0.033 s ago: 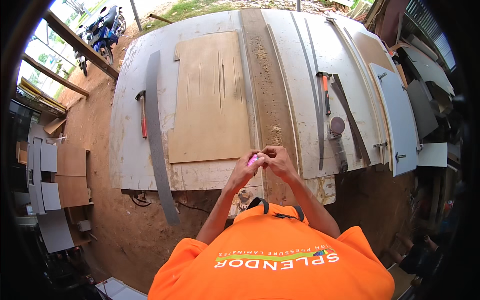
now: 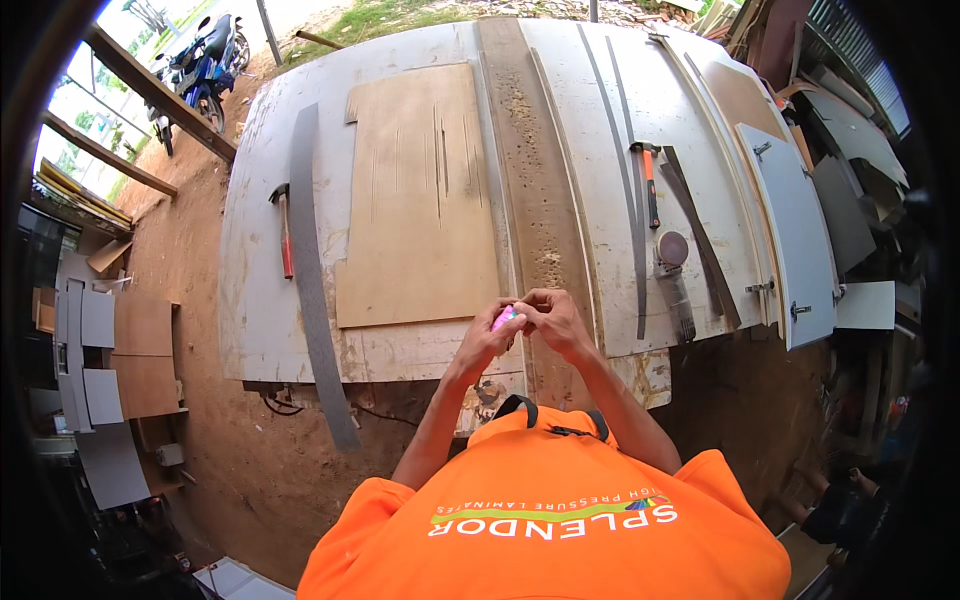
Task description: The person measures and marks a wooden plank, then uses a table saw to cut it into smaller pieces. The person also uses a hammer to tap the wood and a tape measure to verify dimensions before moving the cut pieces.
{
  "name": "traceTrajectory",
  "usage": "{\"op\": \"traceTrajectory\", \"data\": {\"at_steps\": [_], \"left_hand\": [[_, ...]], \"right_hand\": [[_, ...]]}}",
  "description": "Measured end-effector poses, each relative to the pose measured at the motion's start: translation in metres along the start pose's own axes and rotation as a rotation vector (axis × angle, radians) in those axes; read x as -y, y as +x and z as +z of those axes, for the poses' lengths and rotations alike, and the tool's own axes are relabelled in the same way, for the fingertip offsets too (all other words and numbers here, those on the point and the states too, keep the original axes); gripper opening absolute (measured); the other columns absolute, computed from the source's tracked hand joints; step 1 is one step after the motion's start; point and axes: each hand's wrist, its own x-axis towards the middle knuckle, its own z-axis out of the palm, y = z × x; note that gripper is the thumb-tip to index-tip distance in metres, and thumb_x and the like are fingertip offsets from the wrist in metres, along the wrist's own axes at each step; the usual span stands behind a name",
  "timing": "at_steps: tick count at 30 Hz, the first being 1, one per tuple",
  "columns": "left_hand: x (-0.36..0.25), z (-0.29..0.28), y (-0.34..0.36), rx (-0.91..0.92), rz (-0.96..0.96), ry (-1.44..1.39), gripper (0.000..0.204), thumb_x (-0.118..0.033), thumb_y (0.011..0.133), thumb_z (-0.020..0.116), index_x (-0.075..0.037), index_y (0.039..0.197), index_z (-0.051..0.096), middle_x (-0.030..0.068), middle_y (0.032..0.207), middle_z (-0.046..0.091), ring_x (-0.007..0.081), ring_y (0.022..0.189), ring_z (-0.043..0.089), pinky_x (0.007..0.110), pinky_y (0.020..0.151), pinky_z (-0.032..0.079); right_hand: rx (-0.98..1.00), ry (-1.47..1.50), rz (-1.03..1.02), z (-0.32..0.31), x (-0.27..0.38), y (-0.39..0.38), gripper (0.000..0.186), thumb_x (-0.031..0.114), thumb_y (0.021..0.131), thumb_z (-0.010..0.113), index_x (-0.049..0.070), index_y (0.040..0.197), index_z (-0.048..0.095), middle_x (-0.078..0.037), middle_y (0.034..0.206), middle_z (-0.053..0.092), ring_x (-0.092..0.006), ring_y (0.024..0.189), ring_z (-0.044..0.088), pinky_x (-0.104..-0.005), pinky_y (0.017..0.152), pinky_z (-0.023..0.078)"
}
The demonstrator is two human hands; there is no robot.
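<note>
Close to the near edge of the worktable (image 2: pixel 420 352), my two hands meet over a long brown board. A small, bright pink thing with a paler patch (image 2: pixel 505 317) is held in the closed fingers of my left hand (image 2: pixel 486 338). The fingers of my right hand (image 2: pixel 556 322) are pinched together at its right end. Fingers cover most of it, so its kind cannot be made out. The brown board (image 2: pixel 545 215), its surface pitted and rough, runs away from me beneath my hands. Left of it lies a thin plywood sheet (image 2: pixel 415 210) with long splits.
A red-handled hammer (image 2: pixel 286 235) and a grey strip (image 2: pixel 308 230) overhanging the near edge lie at left. On the right are an orange-and-black hammer (image 2: pixel 650 185), a clear jar with a round lid (image 2: pixel 674 270), dark strips (image 2: pixel 705 240) and a hinged white panel (image 2: pixel 790 235).
The pink thing has turned slightly in my fingers and shows a little more of its surface. Both hands stay almost in the same place.
</note>
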Motion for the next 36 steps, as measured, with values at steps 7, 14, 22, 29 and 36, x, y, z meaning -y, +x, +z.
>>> {"op": "traceTrajectory", "data": {"at_steps": [7, 14, 22, 29, 36], "left_hand": [[-0.009, -0.004, -0.009, 0.228, -0.248, -0.78, 0.043, -0.037, 0.102, 0.059, -0.003, 0.127, 0.056, 0.0099, 0.098, 0.067, 0.0158, 0.071, 0.067, 0.023, 0.044, 0.047], [-0.005, 0.012, -0.016, 0.399, -0.11, -0.838, 0.056, -0.042, 0.098, 0.064, -0.002, 0.134, 0.05, 0.0178, 0.106, 0.069, 0.0229, 0.07, 0.071, 0.027, 0.052, 0.057], [-0.027, 0.024, -0.006, 0.856, 0.09, -0.96, 0.087, -0.072, 0.091, 0.047, 0.003, 0.134, 0.052, 0.025, 0.113, 0.06, 0.0357, 0.082, 0.065, 0.029, 0.049, 0.05], [-0.033, 0.012, -0.002, 0.44, -0.104, -0.517, 0.053, -0.053, 0.104, 0.044, -0.004, 0.107, 0.065, 0.0104, 0.077, 0.067, 0.0165, 0.063, 0.065, 0.026, 0.043, 0.043], [-0.032, -0.007, -0.002, 0.205, -0.139, 0.095, 0.048, -0.052, 0.103, 0.052, -0.007, 0.096, 0.066, 0.0028, 0.075, 0.067, 0.0083, 0.06, 0.058, 0.024, 0.045, 0.04]], "right_hand": [[0.014, 0.232, -0.112, 0.004, 0.014, -0.013, 0.016, 0.013, 0.102, 0.063, -0.002, 0.1, 0.068, -0.005, 0.081, 0.07, -0.0098, 0.067, 0.065, -0.0247, 0.061, 0.055], [0.239, 0.191, -0.37, -0.013, 0.033, -0.03, 0.009, 0.006, 0.101, 0.063, -0.002, 0.104, 0.067, -0.006, 0.098, 0.068, -0.0108, 0.075, 0.066, -0.0257, 0.066, 0.055], [0.48, 0.225, -0.515, -0.033, 0.074, -0.046, 0.013, 0.001, 0.094, 0.07, 0.002, 0.105, 0.076, -0.01, 0.112, 0.067, -0.019, 0.107, 0.064, -0.0356, 0.094, 0.05], [0.172, -0.107, -0.554, -0.034, 0.044, -0.042, 0.024, 0.025, 0.097, 0.072, 0.003, 0.107, 0.073, -0.006, 0.106, 0.069, -0.0116, 0.095, 0.064, -0.0292, 0.079, 0.05], [0.216, -0.118, 0.093, -0.017, 0.008, -0.041, 0.036, 0.043, 0.102, 0.064, 0.007, 0.096, 0.063, 0.001, 0.079, 0.066, -0.0059, 0.067, 0.059, -0.0235, 0.057, 0.046]]}}
